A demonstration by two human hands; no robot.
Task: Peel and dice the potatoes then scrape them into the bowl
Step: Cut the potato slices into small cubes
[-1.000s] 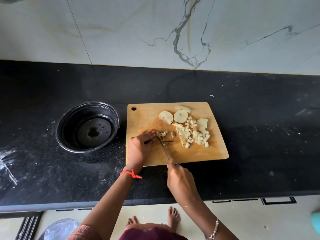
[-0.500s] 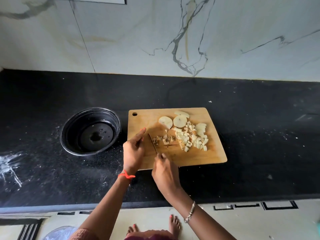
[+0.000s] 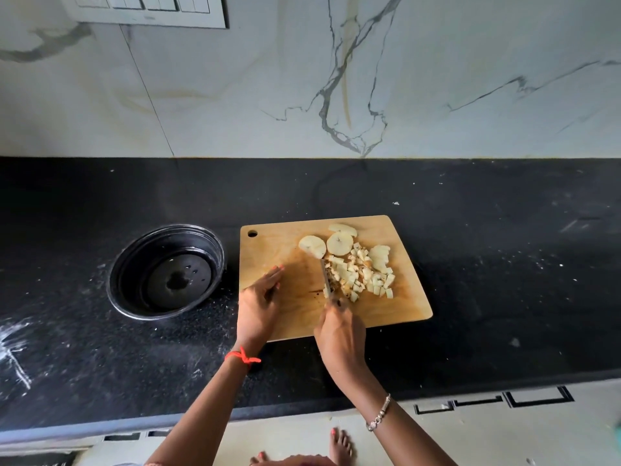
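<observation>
Light: soft, diffuse; shadows faint. Pale wall (image 3: 470, 62) bright and evenly lit. Black counter (image 3: 504, 264) dim, detail lost toward its left and right ends. Small glints on the bowl (image 3: 220, 250) rim. Cutting board (image 3: 396, 307) well exposed, sharp. Wide-angle bending: counter front edge curves. Corners darker, slightly soft.

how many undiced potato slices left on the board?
3 clear, near the board's far edge: left slice, right slice, back slice. A stack beside the dice may hide more.
</observation>
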